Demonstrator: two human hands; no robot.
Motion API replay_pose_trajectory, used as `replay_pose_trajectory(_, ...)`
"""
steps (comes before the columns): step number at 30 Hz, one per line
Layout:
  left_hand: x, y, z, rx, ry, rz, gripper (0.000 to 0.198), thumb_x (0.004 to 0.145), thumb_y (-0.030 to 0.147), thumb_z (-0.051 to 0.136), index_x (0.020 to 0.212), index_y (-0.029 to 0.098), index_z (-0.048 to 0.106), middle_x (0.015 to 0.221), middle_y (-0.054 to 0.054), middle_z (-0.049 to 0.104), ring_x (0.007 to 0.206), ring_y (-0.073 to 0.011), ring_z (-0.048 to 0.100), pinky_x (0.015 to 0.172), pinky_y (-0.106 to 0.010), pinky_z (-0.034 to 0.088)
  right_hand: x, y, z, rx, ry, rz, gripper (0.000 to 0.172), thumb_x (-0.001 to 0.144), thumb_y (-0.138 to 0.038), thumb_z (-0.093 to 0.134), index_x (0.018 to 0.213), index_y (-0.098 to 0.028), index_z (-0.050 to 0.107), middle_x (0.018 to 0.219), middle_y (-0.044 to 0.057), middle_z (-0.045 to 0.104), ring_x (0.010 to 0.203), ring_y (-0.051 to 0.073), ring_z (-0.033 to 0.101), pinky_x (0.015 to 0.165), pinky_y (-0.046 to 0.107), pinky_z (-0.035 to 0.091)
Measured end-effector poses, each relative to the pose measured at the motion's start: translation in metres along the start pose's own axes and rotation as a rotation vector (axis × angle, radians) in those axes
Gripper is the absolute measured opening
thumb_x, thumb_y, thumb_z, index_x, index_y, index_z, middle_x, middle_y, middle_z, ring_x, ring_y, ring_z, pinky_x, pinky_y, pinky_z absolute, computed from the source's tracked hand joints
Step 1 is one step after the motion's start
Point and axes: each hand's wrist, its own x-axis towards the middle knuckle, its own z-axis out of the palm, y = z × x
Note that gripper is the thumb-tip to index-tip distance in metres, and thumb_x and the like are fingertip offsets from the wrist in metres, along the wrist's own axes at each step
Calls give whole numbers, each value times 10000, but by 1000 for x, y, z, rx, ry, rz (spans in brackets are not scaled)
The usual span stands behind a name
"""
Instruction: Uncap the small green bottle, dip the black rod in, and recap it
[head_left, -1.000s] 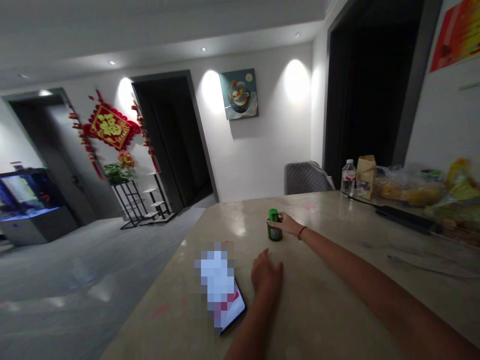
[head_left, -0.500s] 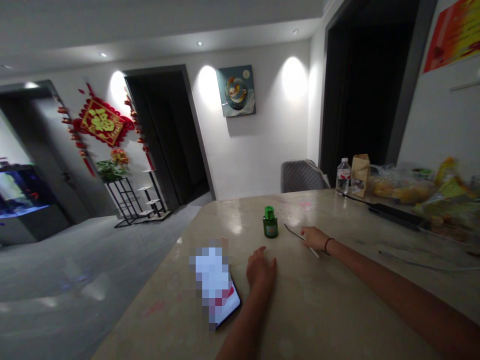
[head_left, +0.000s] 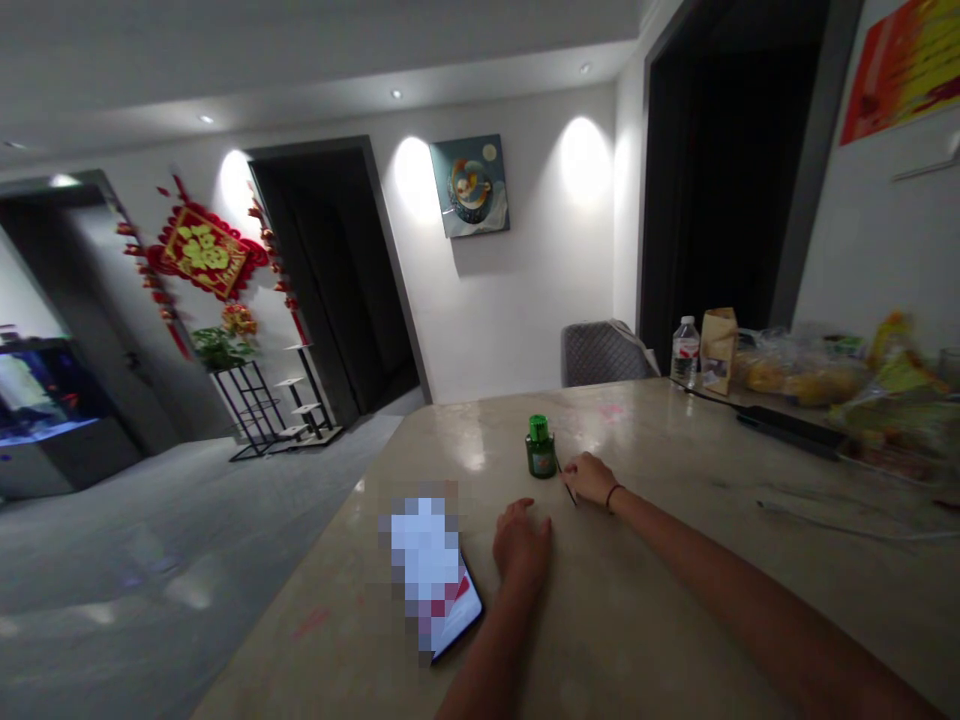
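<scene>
A small green glass bottle with a bright green cap stands upright on the table. Just to its right, my right hand pinches a thin dark stick that slants close beside the bottle. I cannot tell whether stick and bottle touch. My left hand rests on the tabletop in front of the bottle, fingers loosely bent and apart, holding nothing. Left of that hand lies a phone with a lit screen, mostly blurred out.
At the back right stand a water bottle and a brown paper bag. Plastic food bags lie beside them. A black power strip and a pale cable are on the right. A grey chair stands behind the table.
My right hand has moved left toward the green bottle, bringing the dark stick with it. The white stick seen near that hand earlier no longer shows. My left hand has stayed put.
</scene>
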Motion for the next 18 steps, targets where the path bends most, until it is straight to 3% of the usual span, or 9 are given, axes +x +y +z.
replay_pose_trajectory(5, 2, 0, -2, -4, -3, 32, 312, 824, 348, 335, 958, 204, 577, 1037, -46, 590, 961, -170, 508, 780, -259, 359, -17, 13, -10, 251, -160, -231, 258, 659, -265, 572, 874, -161, 669, 925, 73, 635, 938, 196, 541, 836, 296, 391)
replay_pose_trajectory(8, 4, -1, -4, -5, -26, 31, 345, 848, 313, 264, 896, 204, 587, 963, -45, 615, 898, -158, 533, 727, -248, 359, -25, 22, -15, 456, -218, -214, 317, 667, -303, 554, 929, -148, 643, 1033, 88, 604, 967, 205, 539, 853, 331, 393)
replay_pose_trajectory(10, 4, -1, -5, -18, -38, 12, 330, 843, 296, 269, 863, 209, 586, 919, -39, 626, 851, -151, 545, 677, -239, 354, -29, 26, -20, 535, -235, -179, 275, 676, -303, 527, 873, -146, 637, 952, 79, 626, 891, 198, 564, 811, 333, 412)
replay_pose_trajectory(12, 5, -2, -5, -23, -40, -5, 316, 837, 301, 282, 832, 204, 583, 888, -42, 631, 805, -146, 552, 631, -234, 340, -31, 27, -25, 566, -159, -155, 200, 659, -291, 527, 772, -148, 610, 823, 56, 628, 789, 181, 569, 751, 309, 422)
replay_pose_trajectory(15, 6, -3, -4, -22, -38, -16, 320, 834, 338, 294, 764, 187, 567, 826, -50, 629, 718, -138, 548, 572, -231, 309, -34, 27, -34, 535, 121, -76, 91, 616, -249, 531, 593, -182, 475, 622, -6, 530, 612, 132, 499, 602, 247, 391)
replay_pose_trajectory(18, 9, -4, -2, -62, -15, -27, 313, 821, 355, 317, 667, 176, 522, 703, -33, 597, 610, -119, 501, 527, -229, 266, -36, 27, -42, 443, 330, -6, 218, 600, -176, 453, 491, -214, 267, 479, -54, 318, 485, 93, 326, 473, 221, 256)
